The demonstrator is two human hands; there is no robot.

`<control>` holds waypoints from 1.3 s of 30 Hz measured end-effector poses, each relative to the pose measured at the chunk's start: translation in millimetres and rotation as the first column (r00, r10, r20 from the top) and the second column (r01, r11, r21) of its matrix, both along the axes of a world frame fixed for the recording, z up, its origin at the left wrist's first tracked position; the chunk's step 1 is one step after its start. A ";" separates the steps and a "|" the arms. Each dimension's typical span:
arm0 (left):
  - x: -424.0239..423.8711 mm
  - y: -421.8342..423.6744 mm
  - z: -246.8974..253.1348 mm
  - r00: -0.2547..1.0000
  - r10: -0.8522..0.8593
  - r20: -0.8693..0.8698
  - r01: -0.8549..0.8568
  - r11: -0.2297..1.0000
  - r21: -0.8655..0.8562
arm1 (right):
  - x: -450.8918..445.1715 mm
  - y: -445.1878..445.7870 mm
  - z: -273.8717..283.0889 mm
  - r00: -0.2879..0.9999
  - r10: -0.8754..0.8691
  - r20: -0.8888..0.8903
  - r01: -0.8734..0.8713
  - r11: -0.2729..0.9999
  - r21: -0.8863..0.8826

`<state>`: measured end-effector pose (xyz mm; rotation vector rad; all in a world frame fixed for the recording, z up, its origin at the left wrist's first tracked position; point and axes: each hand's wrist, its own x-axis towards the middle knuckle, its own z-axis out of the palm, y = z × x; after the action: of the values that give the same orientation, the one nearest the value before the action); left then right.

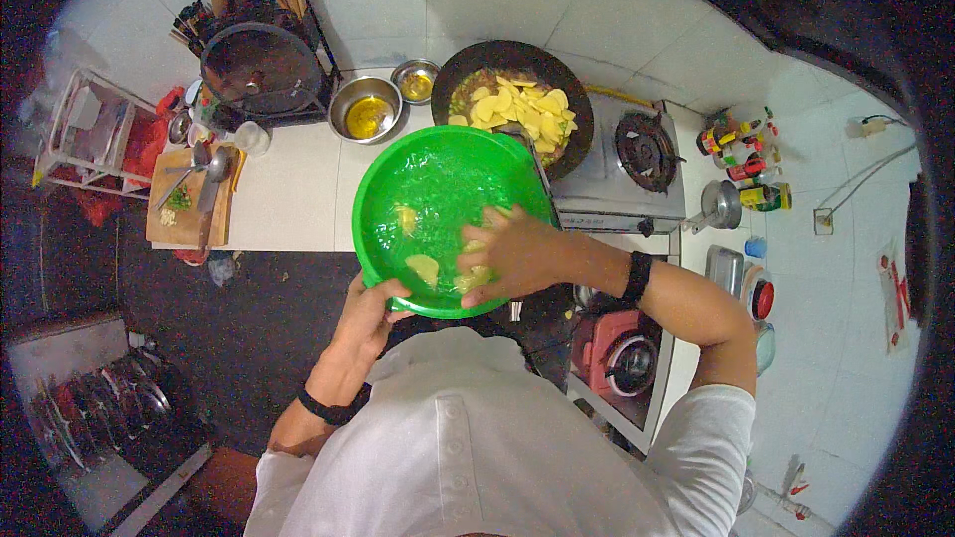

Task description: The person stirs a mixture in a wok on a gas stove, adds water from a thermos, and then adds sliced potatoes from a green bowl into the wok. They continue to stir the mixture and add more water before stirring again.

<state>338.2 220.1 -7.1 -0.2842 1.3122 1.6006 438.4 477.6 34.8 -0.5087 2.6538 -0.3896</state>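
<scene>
My left hand (377, 306) grips the near rim of a green plastic basin (363, 239), which holds clear water and a few pale potato slices (423, 271). My right hand (511, 250) reaches into the basin from the right, fingers bent and slightly apart among the slices; whether it holds any is hidden under the fingers. Just beyond the basin, a dark wok (580, 82) on the stove contains a heap of yellow potato slices (533, 112) over browned food with green bits. The basin covers part of the wok's near side.
Left of the wok stand two steel bowls (343, 108) with yellow liquid. A wooden cutting board (166, 186) carries a cleaver (209, 198) and chopped food. The gas stove (597, 198) has another burner (645, 153) at right. Sauce bottles (746, 168) and a small saucepan (720, 203) line the right side.
</scene>
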 end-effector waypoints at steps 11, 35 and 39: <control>6.5 -12.5 9.3 1.000 0.024 -0.015 -0.025 0.997 -0.066 | 10.5 -20.9 -24.3 0.995 0.021 -0.102 -0.058 0.924 -0.379; 16.0 -20.3 8.6 0.998 0.047 -0.027 -0.049 0.996 -0.070 | -84.3 87.6 16.8 0.799 -0.558 -0.223 0.245 0.642 -0.727; 15.1 -20.9 9.1 0.998 0.055 -0.026 -0.057 0.993 -0.101 | -114.0 154.7 -23.9 0.663 -0.689 -0.294 0.574 0.719 -0.391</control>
<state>353.3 199.3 2.0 -0.3683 1.4170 1.5908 324.4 632.4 10.9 0.3714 3.1673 -0.9542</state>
